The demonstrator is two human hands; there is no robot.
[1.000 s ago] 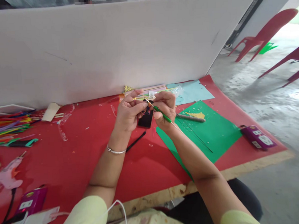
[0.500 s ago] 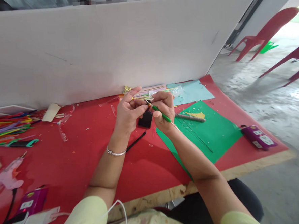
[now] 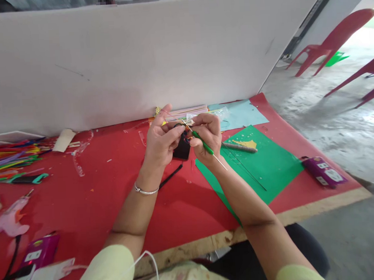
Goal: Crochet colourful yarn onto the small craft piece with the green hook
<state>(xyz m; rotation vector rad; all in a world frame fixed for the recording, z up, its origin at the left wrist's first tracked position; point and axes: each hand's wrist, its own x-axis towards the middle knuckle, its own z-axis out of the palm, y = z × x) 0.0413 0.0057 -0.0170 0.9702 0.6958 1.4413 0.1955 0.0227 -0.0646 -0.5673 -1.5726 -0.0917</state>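
Observation:
In the head view my right hand [image 3: 209,134] is closed around a green-handled crochet hook [image 3: 203,142]. The hook's thin metal shaft points back toward my wrist, and its other end reaches toward the fingertips of my left hand [image 3: 162,138]. Between those left fingers and thumb is a small dark piece of yarn work, partly hidden by the fingers. A thin reddish strand runs over the raised left index finger. On the table just below both hands lies a black flat object [image 3: 182,151], with a black strap [image 3: 172,177] nearer me.
A green sheet [image 3: 271,168] with a grey rod [image 3: 243,148] and yellow scraps lies at right. Purple power strips [image 3: 323,172] sit on the red table [image 3: 115,207]. At left are coloured pipe cleaners [image 3: 10,157] and a pink glue gun [image 3: 12,218]. A white board [image 3: 122,63] stands behind.
My right hand has shifted slightly right, and the hook has moved with it. My left index finger has risen a little. A brown shape has appeared at the right edge.

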